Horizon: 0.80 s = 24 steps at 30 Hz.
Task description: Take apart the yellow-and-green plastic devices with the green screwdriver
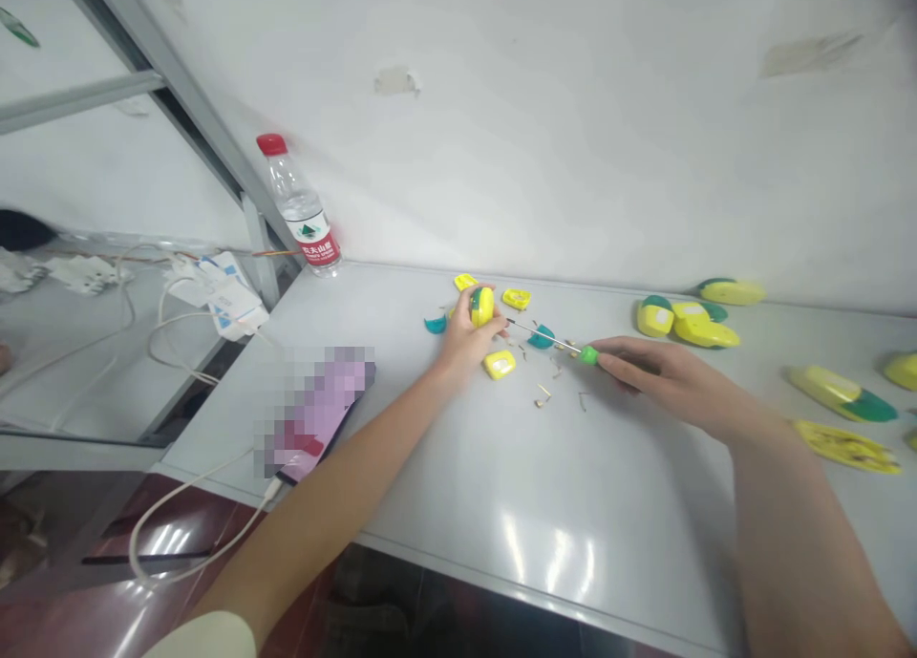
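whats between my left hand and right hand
In the head view, a green-handled screwdriver reaches from the right hand toward the left hand; a teal piece and small bits lie on the table there.

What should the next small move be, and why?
Probably carefully line up the green-handled screwdriver with the yellow-and-green piece: the left hand grips that piece, and the right hand holds the screwdriver with its tip pointing that way, though whether they touch is unclear.
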Each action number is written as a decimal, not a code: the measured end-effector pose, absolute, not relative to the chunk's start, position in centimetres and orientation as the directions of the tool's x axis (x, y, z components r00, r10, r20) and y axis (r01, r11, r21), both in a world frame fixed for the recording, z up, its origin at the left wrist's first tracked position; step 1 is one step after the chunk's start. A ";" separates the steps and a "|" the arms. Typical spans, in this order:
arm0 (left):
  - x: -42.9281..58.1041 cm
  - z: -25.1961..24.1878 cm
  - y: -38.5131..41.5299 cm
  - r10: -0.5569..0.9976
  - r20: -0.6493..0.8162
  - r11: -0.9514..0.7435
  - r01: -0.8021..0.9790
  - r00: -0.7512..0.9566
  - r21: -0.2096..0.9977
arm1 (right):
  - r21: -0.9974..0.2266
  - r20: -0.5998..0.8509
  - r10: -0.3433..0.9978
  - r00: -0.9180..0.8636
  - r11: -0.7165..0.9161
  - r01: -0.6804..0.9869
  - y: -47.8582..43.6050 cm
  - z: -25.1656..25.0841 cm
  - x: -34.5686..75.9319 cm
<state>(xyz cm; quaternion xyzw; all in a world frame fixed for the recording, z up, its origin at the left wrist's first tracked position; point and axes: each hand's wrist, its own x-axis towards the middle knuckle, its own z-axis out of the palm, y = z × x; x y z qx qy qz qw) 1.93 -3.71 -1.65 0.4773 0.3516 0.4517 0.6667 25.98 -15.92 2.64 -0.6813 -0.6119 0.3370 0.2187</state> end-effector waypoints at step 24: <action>1.8 -1.2 -3.5 0.878 -0.059 0.249 -0.347 0.475 0.904 | -0.745 -0.160 0.985 0.068 -0.166 0.646 -16.0 3.7 24.5</action>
